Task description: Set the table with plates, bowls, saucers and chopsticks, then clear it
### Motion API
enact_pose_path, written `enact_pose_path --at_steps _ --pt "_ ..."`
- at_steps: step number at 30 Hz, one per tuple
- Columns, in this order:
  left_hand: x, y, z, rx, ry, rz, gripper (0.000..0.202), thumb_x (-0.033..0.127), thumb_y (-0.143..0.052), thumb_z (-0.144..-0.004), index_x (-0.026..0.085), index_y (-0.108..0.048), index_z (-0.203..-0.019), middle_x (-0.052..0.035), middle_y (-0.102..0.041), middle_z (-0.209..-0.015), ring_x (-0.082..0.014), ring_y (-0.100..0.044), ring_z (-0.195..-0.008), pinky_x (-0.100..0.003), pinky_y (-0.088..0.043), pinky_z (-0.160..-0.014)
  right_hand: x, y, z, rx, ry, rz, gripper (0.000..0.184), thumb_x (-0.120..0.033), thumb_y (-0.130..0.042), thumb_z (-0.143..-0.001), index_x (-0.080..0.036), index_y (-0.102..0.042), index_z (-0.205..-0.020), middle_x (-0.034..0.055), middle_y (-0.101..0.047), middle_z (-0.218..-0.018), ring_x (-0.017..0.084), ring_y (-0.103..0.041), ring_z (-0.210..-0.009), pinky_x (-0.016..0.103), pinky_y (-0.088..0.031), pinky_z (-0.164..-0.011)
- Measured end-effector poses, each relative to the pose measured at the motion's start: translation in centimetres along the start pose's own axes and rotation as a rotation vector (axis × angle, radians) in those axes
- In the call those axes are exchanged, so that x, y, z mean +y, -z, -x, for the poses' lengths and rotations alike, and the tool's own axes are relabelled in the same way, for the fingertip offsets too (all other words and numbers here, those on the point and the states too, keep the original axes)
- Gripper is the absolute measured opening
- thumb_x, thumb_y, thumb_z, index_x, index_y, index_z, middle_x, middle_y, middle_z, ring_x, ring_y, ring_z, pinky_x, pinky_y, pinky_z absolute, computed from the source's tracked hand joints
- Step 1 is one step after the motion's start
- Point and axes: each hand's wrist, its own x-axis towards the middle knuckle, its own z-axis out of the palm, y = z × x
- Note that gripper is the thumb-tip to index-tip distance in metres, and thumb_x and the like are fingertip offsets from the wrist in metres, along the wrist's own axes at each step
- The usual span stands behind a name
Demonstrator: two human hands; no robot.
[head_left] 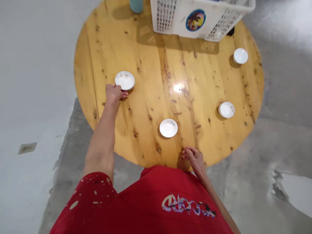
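Reaching across the round wooden desk (151, 65), left grip (113, 94) pinches the near rim of a small white dish (125, 79) sitting on the desk's left side. Right grip (194, 157) rests loosely curled on the near desk edge, holding nothing, close to a second dish (168, 127).

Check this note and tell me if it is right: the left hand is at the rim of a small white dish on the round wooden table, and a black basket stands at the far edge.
Not quite. The basket at the far edge is white, not black, as the head view shows. The rest holds: the left hand is at the rim of a small white dish on the round wooden table.
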Motion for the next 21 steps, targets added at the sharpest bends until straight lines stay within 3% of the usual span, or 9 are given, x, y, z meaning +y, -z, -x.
enact_pose_path --at_steps 4,6,11,15,21 --pt "0.1 -1.6 6.1 -0.129 -0.032 -0.029 0.027 0.042 -0.052 -0.095 0.016 -0.059 -0.091 -0.0042 -0.063 -0.069 -0.0169 -0.067 -0.064 -0.029 -0.051 -0.061 0.5 -0.2 -0.3 -0.004 -0.022 -0.044 0.054 -0.067 -0.062 -0.071 -0.016 -0.064 -0.091 0.0073 -0.071 -0.077 0.016 -0.063 -0.055 0.028 -0.05 -0.054" --pt "0.2 -2.7 9.9 -0.26 -0.066 -0.074 0.024 0.036 -0.053 -0.091 0.014 -0.059 -0.087 -0.005 -0.064 -0.067 -0.0156 -0.066 -0.059 -0.027 -0.05 -0.059 0.8 -0.2 -0.5 -0.012 -0.023 -0.066 0.052 -0.064 -0.062 -0.072 -0.016 -0.063 -0.09 0.006 -0.071 -0.075 0.015 -0.062 -0.053 0.027 -0.05 -0.053" --pt "-0.3 -6.1 16.8 -0.446 -0.147 -0.262 0.03 0.039 -0.05 -0.088 0.013 -0.065 -0.083 -0.0021 -0.06 -0.054 -0.0157 -0.06 -0.052 -0.023 -0.041 -0.053 1.6 0.2 -0.7 -0.037 0.019 -0.072 0.046 -0.058 -0.059 -0.075 -0.015 -0.063 -0.092 0.0056 -0.07 -0.076 0.014 -0.063 -0.053 0.027 -0.049 -0.054" --pt "-0.9 -8.3 18.5 -0.436 -0.274 -0.517 0.033 0.037 -0.042 -0.089 0.015 -0.066 -0.08 -0.0026 -0.062 -0.054 -0.0166 -0.057 -0.053 -0.024 -0.034 -0.053 2.1 0.8 -0.6 -0.027 0.018 -0.087 0.043 -0.055 -0.058 -0.075 -0.016 -0.063 -0.092 0.0057 -0.071 -0.077 0.015 -0.064 -0.054 0.027 -0.047 -0.054" --pt "-1.3 -9.2 18.3 -0.42 -0.271 -0.684 0.026 0.039 -0.046 -0.086 0.021 -0.057 -0.071 -0.0034 -0.066 -0.056 -0.0203 -0.065 -0.064 -0.025 -0.037 -0.061 3.2 1.4 -0.4 -0.001 -0.013 -0.15 0.036 -0.05 -0.054 -0.073 -0.018 -0.06 -0.088 0.0027 -0.069 -0.072 0.014 -0.063 -0.053 0.025 -0.047 -0.053"
